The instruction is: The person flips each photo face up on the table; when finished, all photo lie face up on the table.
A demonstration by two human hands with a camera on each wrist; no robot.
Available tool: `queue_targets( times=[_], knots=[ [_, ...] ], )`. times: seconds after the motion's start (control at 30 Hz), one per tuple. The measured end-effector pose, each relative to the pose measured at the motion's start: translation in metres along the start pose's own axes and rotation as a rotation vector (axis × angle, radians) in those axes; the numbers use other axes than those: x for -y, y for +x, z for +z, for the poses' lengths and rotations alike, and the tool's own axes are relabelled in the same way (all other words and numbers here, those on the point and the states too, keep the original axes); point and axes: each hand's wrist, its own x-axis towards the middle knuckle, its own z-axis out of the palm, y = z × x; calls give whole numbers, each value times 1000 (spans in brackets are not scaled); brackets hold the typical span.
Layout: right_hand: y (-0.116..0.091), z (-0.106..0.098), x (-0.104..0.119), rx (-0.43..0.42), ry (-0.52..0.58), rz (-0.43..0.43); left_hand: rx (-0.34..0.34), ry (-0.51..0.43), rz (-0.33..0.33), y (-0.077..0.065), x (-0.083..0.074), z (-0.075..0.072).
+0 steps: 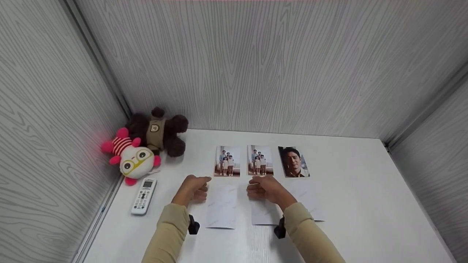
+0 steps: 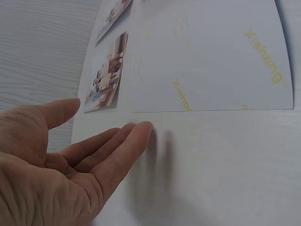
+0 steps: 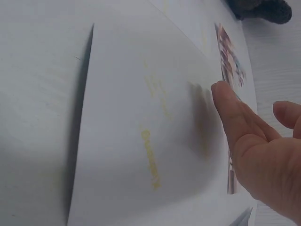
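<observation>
My left hand (image 1: 193,188) hovers at the left side of a face-down photo print (image 1: 221,208), its thumb apart from the loosely extended fingers. Yellow "Xisheng" lettering marks the white back of that print in the left wrist view. Over the upper part of a second face-down print (image 1: 264,215) is my right hand (image 1: 267,189), fingers extended and holding nothing. A third face-down print (image 1: 316,210) lies partly hidden behind the right forearm. Beyond the hands, two matching family photos (image 1: 227,161) and a portrait photo (image 1: 293,162) lie face up in a row.
At the left stand a white remote control (image 1: 144,197), a pink-and-white plush toy with yellow glasses (image 1: 137,160) and a dark brown plush toy (image 1: 157,133). Grey wood-grain panels (image 1: 237,65) enclose the white table (image 1: 358,190) on the back and both sides.
</observation>
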Motion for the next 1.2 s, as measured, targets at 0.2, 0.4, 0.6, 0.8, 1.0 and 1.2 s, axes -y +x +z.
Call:
queue_targets(
  times=[0.2,0.4,0.6,0.8,1.0,1.2],
  knots=[
    [-4,17,-6,73,-32,42,35,-48,-3,-1,10,3],
    [-4,29,-5,57,71,64,32,-177,8,-1,14,7],
    [-4,32,-6,27,112,63,45,-177,-11,-4,14,5],
    [-5,35,-6,35,136,94,88,-159,-26,-7,14,2],
    [-5,39,-7,38,134,99,112,-199,-20,-4,19,6],
    [-5,41,-9,43,169,91,93,-250,-24,-3,20,11]
  ],
)
